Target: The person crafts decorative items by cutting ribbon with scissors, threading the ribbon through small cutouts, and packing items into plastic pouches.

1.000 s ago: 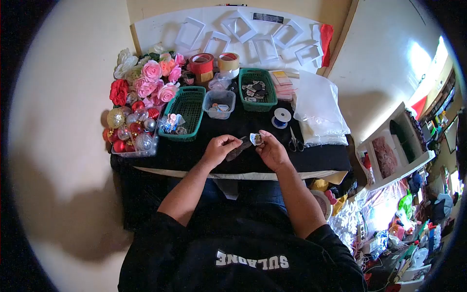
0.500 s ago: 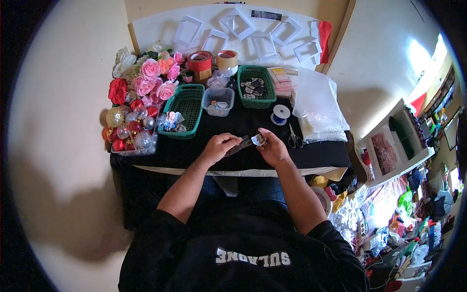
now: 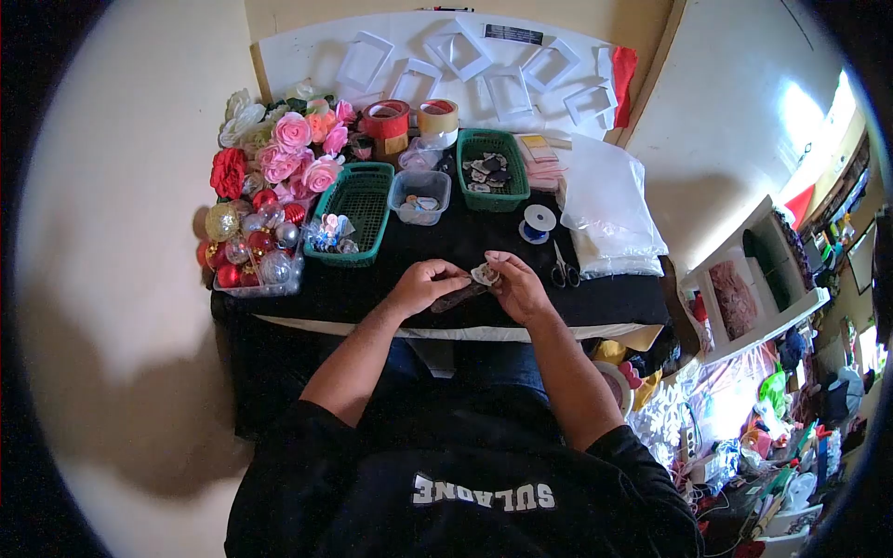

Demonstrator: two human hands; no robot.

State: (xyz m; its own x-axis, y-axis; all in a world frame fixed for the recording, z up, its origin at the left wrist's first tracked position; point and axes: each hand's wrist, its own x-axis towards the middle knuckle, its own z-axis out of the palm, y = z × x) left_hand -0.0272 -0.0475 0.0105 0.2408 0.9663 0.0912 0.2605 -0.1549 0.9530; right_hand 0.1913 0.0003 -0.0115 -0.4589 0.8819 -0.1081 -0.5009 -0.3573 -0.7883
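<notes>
Black cloth (image 3: 419,253) spreads beneath the hands. The right hand (image 3: 518,288) pinches a small pale piece (image 3: 484,274) between its fingertips; the left hand (image 3: 428,286), fingers closed together, seems to grip a dark see-through bag (image 3: 456,300). From the piece, scissors (image 3: 565,272) lie at three o'clock, a green basket (image 3: 517,197) at twelve.

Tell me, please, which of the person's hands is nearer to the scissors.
The right. The right hand is beside the scissors, not touching them; the left hand is farther off, beyond the right one.
</notes>
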